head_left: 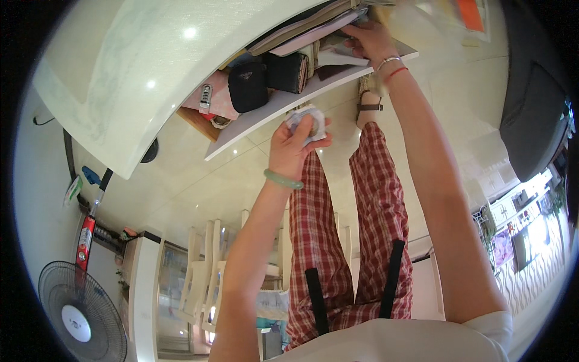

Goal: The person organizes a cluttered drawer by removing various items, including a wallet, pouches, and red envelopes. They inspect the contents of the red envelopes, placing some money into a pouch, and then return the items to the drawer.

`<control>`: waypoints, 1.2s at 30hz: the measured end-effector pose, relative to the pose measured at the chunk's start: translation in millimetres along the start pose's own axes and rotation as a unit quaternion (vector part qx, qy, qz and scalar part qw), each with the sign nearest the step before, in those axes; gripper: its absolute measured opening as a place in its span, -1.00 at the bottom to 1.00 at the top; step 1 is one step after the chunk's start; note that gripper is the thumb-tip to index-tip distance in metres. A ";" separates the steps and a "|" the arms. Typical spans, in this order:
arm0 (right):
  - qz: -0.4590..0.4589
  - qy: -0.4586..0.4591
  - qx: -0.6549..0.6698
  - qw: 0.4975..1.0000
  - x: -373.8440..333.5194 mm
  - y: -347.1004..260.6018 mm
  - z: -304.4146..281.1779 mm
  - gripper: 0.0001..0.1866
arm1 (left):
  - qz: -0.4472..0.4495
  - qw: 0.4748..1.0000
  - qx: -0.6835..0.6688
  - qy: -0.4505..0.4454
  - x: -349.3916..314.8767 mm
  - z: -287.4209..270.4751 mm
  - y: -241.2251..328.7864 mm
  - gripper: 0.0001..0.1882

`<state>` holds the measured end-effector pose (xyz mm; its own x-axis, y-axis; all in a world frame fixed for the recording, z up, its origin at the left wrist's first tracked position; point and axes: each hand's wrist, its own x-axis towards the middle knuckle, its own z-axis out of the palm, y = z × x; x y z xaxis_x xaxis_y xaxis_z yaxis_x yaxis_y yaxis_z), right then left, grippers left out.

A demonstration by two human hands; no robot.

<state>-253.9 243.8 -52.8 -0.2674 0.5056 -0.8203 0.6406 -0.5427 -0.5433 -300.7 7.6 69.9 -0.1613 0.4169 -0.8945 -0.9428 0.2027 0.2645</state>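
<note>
My left hand (pixel 291 145), with a green bangle at the wrist, is closed around a small crumpled white and bluish wad (pixel 317 124), held just in front of an open drawer (pixel 265 116). Whether the wad is paper or thin plastic I cannot tell. Over the drawer's right end reaches my right hand (pixel 373 43), wearing bracelets. Its fingers are spread and touch the loose papers there. In the drawer lie a black pouch (pixel 248 88), a black wallet (pixel 286 72), a pink item (pixel 218 96) with a metal clasp, and a stack of flat folders (pixel 304 30).
A white glossy tabletop (pixel 139 66) overhangs the drawer. My legs in red checked trousers (pixel 319 241) stand close to it. A fan (pixel 75 320) is at the lower left, several pale chairs (pixel 208 271) below, and a dark padded seat (pixel 534 108) at the right.
</note>
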 end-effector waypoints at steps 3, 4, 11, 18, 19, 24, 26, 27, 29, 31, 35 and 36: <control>0.024 -0.010 0.072 0.997 -15.3 -6.7 -12.0 -0.66 | 0.014 1.000 -0.008 -0.025 10.9 25.9 -1.1 -0.70; 0.032 -0.008 0.078 0.996 -25.4 -16.0 -12.5 -0.64 | 0.019 0.999 -0.006 -0.027 14.5 31.2 -1.8 -0.68; 0.009 0.065 0.108 0.992 -60.0 -28.7 -26.0 -0.49 | 0.029 0.999 0.006 -0.040 54.4 65.1 -3.3 -0.66; -0.072 -0.015 0.134 0.988 -142.6 -38.2 -61.8 -0.42 | 0.022 0.999 -0.027 0.037 52.2 43.4 2.5 -0.73; -0.082 -0.039 0.132 0.987 -155.3 -40.6 -68.6 -0.43 | 0.027 0.999 -0.033 0.028 34.7 41.6 7.5 -0.74; -0.176 -0.076 0.080 0.978 -190.7 -50.3 -71.3 -0.45 | -0.003 0.999 -0.041 0.006 -32.6 37.7 25.6 -0.72; -0.240 -0.082 0.019 0.967 -198.2 -60.2 -65.7 -0.49 | 0.023 0.999 -0.028 -0.003 -54.9 44.2 41.8 -0.68; -0.271 -0.084 -0.011 0.959 -201.6 -65.5 -62.0 -0.51 | 0.037 0.999 -0.021 -0.007 -63.8 48.0 50.1 -0.67; -0.366 -0.060 -0.045 0.928 -203.3 -80.5 -48.3 -0.53 | 0.091 0.996 -0.004 -0.024 -77.4 56.7 68.5 -0.67; -0.472 -0.063 -0.111 0.872 -198.7 -97.6 -38.6 -0.51 | 0.144 0.989 0.002 -0.027 -88.8 67.7 86.8 -0.68; -0.558 -0.050 -0.160 0.813 -183.6 -126.2 -10.6 -0.65 | 0.279 0.960 0.031 -0.011 -105.7 84.7 127.3 -0.74; -0.557 -0.053 -0.151 0.815 -177.4 -135.6 -2.6 -0.72 | 0.302 0.952 0.044 0.006 -110.3 88.0 138.6 -0.78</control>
<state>-291.6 229.5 166.8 -0.8542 0.5027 0.1325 0.1015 0.4112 -0.9059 -387.9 67.6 236.9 -0.6703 0.4708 -0.5736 -0.6490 0.0030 0.7608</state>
